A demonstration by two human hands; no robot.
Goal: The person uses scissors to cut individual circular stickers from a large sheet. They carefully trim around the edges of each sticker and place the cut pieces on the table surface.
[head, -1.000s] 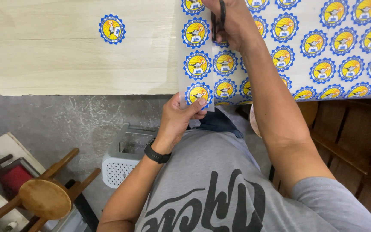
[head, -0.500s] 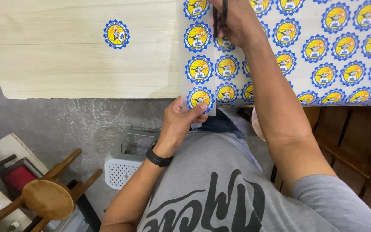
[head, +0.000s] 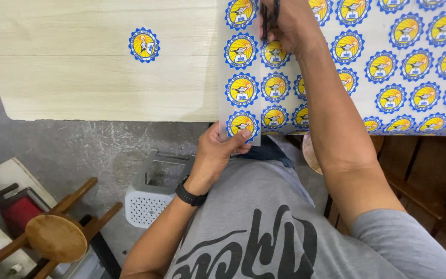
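Note:
A white sheet (head: pixel 367 46) printed with several round blue-and-yellow emblems lies on a pale wooden table (head: pixel 78 77). My left hand (head: pixel 220 150) pinches the near end of a narrow strip (head: pixel 242 77) of emblems at the sheet's left side, below the table's front edge. My right hand (head: pixel 290 23) reaches across the sheet and grips black-handled scissors (head: pixel 269 18) at the top of the strip, where it is cut from the sheet. A single cut-out emblem (head: pixel 144 45) lies alone on the table to the left.
Below the table edge is a grey concrete floor with a white perforated plastic basket (head: pixel 148 199). A round wooden stool (head: pixel 55 237) and a red object (head: pixel 16 214) stand at the lower left. Dark wooden slats (head: pixel 429 170) are on the right.
My right hand and the scissors have moved a little farther up the sheet along the cut. My left hand keeps its hold on the strip's near end.

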